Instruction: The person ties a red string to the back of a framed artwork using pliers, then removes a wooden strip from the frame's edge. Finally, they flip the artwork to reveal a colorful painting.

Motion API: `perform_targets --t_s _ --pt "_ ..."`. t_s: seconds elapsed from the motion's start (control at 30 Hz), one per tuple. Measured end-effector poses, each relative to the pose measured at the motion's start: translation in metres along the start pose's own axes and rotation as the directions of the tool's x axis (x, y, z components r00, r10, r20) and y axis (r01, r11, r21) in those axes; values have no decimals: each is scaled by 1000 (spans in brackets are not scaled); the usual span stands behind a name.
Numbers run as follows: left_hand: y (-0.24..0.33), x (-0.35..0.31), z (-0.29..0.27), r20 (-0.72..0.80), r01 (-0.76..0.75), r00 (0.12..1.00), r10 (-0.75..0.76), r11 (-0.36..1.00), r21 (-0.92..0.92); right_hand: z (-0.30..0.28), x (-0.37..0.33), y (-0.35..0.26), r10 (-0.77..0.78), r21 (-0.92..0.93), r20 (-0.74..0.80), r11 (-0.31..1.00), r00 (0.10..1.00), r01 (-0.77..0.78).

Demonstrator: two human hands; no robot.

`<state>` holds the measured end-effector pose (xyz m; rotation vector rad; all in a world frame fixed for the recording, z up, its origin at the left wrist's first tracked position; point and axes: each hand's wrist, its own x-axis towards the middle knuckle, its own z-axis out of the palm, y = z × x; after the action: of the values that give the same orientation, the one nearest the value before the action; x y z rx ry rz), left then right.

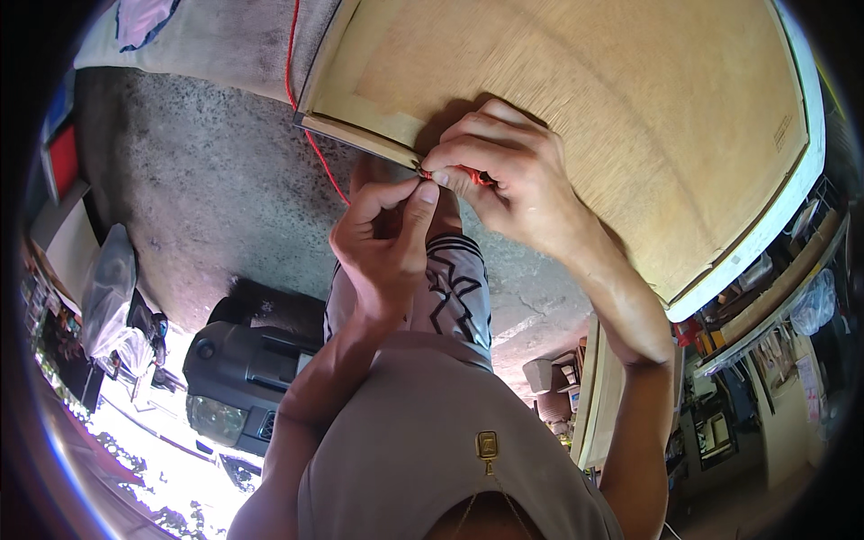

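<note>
My left hand (382, 243) pinches a red cord between thumb and forefinger at the near edge of a framed plywood panel (612, 99). Beside it my right hand (517, 171) also grips the red cord, its fingers curled and a small bunch of cord showing in the palm. Both sets of fingertips meet at a small metal fitting (417, 166) on the panel's frame, where the cord seems to be wrapped; the fingers hide part of it. A loose strand of the red cord (319, 155) runs from the top down behind my left hand.
A pale cloth (207, 45) covers the surface at upper left. Grey concrete floor (207, 171) lies below. A dark vehicle (243, 382) stands at lower left, near plastic bags (112, 297). Cluttered shelves (774, 279) are at right, a wooden board (601, 396) at lower right.
</note>
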<state>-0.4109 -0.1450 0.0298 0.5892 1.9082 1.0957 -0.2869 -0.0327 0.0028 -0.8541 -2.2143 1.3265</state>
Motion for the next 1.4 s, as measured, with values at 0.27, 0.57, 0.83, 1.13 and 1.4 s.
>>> perform_targets --t_s 0.27,0.57,0.83,1.13,1.4 --pt "-18 5 -11 69 -177 984 167 968 178 -11 6 3 -59 -20 101 998 993 62" --pt "-2 3 2 57 -46 997 48 999 -29 -1 1 -2 50 30 48 998 998 -52" --pt "-11 24 -19 313 -129 937 154 987 -100 14 -21 -4 -87 -123 -170 990 982 66" --pt "2 21 -25 300 -247 935 191 955 162 28 -27 -16 -12 -220 -288 974 958 -54" --pt "14 49 -34 430 -58 903 17 995 81 37 -28 -21 84 -173 -383 972 920 -161"
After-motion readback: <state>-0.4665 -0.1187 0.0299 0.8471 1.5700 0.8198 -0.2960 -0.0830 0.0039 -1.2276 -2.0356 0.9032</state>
